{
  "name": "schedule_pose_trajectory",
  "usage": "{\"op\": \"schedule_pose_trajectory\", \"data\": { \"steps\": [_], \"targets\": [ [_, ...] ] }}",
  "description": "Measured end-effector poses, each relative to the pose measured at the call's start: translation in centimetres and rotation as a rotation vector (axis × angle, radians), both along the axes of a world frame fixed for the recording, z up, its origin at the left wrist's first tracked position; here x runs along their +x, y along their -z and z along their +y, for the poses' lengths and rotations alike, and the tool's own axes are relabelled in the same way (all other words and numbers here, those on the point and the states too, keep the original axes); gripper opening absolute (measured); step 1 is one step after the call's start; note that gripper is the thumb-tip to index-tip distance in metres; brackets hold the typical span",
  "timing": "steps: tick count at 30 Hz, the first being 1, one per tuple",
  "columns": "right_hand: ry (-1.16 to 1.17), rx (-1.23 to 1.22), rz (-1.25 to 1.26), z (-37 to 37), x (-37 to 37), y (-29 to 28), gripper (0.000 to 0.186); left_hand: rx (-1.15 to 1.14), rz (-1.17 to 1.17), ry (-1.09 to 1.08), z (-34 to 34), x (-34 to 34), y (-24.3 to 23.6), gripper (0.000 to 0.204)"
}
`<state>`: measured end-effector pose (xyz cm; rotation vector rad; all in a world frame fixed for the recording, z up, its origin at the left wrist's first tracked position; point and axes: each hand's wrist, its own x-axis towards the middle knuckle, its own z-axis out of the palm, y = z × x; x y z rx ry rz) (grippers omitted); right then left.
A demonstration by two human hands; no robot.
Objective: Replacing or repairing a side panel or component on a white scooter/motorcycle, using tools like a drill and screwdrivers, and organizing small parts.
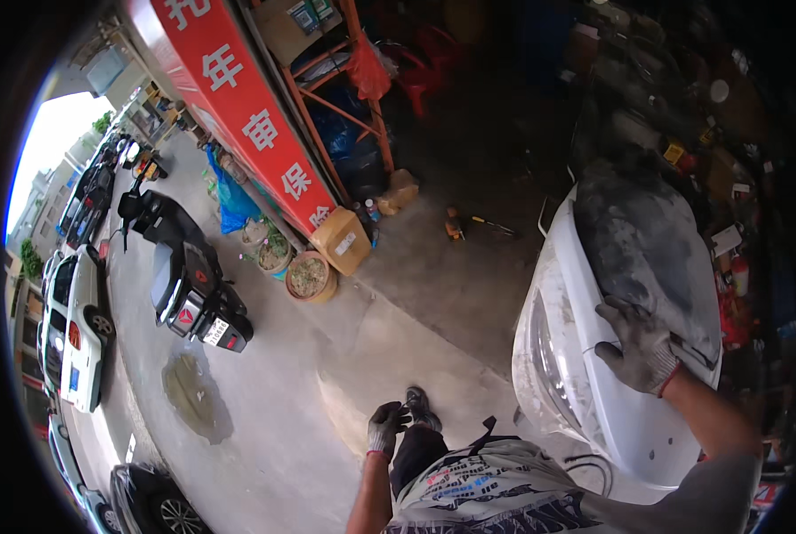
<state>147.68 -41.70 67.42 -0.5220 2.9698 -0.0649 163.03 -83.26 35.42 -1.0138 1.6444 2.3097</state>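
My right hand (636,345), in a grey work glove with dark fingers, rests on a white scooter-like vehicle body (607,405) at my right. Its fingers are apart, over the edge between the white shell and a dark, dusty top surface (647,240). A clear lamp cover (547,356) runs down the near left side of that body. Low in front of me, away from the vehicle, my left hand (387,427) wears a matching glove. Its fingers are curled together; whatever may be between them is too small to make out.
A black scooter (193,276) stands at left, beyond a wet patch (195,398). Potted plants (309,276) and a cardboard box (341,240) sit by a red sign pillar (246,107). A tool (491,225) lies on the floor. Parked cars (79,329) line the far left.
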Motion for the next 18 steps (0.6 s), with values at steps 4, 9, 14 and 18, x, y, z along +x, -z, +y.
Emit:
{"op": "schedule_pose_trajectory", "data": {
  "steps": [4,9,14,18],
  "targets": [
    [0.144,0.073,0.000,-4.1,-2.1,0.2,0.063,0.025,-0.134,0.148,-6.1,-10.0,2.2,0.023],
    [0.396,0.124,-0.137,-7.0,-5.9,-1.2,0.055,-0.053,-0.112,0.510,-9.7,-25.4,0.8,0.025],
    [0.508,0.315,-0.498,-8.2,-16.0,-2.6,0.044,-0.067,-0.023,0.703,-10.1,-41.0,-0.5,0.027],
    [0.383,0.083,-0.580,-9.4,-27.5,-0.8,0.040,-0.117,-0.033,0.742,-8.7,-50.4,-0.7,0.037]
  ]
}}
